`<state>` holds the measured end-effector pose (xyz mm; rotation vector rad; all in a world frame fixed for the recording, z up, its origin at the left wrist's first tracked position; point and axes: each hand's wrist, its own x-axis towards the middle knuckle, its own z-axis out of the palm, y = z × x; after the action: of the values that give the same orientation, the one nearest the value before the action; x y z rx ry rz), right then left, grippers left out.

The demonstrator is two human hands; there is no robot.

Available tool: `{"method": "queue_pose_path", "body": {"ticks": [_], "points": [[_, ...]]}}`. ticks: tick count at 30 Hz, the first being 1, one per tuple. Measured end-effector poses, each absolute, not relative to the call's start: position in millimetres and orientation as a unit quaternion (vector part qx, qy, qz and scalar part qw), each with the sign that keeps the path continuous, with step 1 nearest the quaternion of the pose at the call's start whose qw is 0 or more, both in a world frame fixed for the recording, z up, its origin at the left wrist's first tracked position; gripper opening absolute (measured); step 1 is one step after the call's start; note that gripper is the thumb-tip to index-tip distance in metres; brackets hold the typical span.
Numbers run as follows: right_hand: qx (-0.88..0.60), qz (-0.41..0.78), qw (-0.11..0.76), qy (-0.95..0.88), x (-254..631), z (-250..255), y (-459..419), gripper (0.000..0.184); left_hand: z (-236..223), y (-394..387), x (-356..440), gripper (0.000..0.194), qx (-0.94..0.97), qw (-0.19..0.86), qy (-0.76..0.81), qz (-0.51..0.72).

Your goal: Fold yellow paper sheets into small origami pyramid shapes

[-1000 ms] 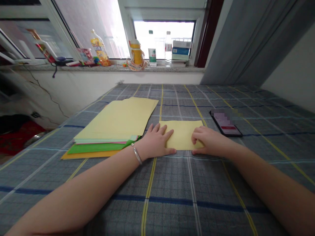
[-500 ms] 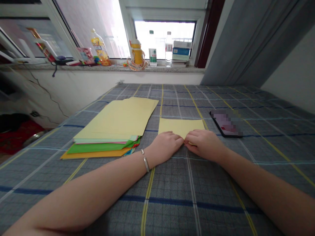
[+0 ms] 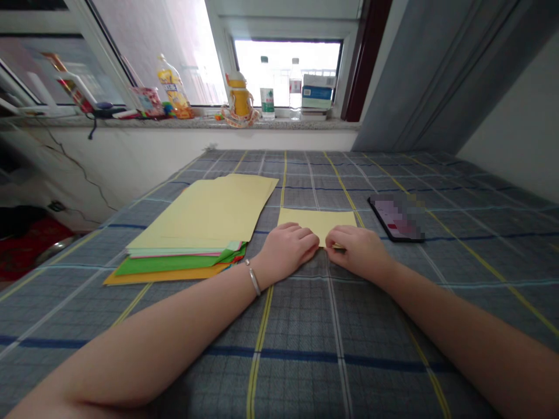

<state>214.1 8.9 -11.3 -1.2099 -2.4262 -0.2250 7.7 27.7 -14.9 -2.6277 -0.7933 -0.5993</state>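
A bed (image 3: pixel 305 372) with a blue-grey checked cover stretched beneath a window (image 3: pixel 286 73), its sill (image 3: pixel 192 123) lined with bottles (image 3: pixel 266 96) and boxes (image 3: pixel 316 92). A stack of coloured paper (image 3: pixel 192 224), pale yellow on top over green and orange sheets, lay squared on the bed to the person's left, apparently kept within easy reach. A phone (image 3: pixel 396 218), its screen blurred out, sat to the right, just beyond the work. Between the two, a single yellow sheet (image 3: pixel 317 222) lay flat on the bed, apart from the stack, seemingly set alone so it could be worked on without disturbing the pile. The left hand (image 3: pixel 288 251), a bangle (image 3: pixel 253 278) at its wrist, and the right hand (image 3: pixel 356 253) rested palm-down with fingers curled, nearly meeting at the sheet's near edge as if to steady it. Whether either hand gripped the paper or only pressed on it could not be told.
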Motion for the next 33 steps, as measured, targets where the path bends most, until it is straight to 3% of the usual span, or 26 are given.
{"method": "queue_pose_path", "body": {"ticks": [12,24,29,33], "points": [[-0.488,-0.092,0.246,-0.832,245.2,0.4,17.9,0.006,-13.5,44.1,-10.4,0.014,-0.896,0.139,-0.328,-0.267],[-0.528,-0.035,0.306,-0.791,275.4,3.0,30.9,0.009,-15.1,48.6,-15.8,0.004,-0.863,-0.003,-0.41,-0.295],[-0.429,-0.081,0.217,-0.873,251.4,-3.6,21.7,0.029,-20.7,47.0,-9.3,0.005,-0.905,-0.02,-0.32,-0.28],[-0.389,-0.067,0.126,-0.91,233.5,-7.7,15.3,0.015,-21.5,45.2,-7.9,0.009,-0.936,0.019,-0.275,-0.217]]}}
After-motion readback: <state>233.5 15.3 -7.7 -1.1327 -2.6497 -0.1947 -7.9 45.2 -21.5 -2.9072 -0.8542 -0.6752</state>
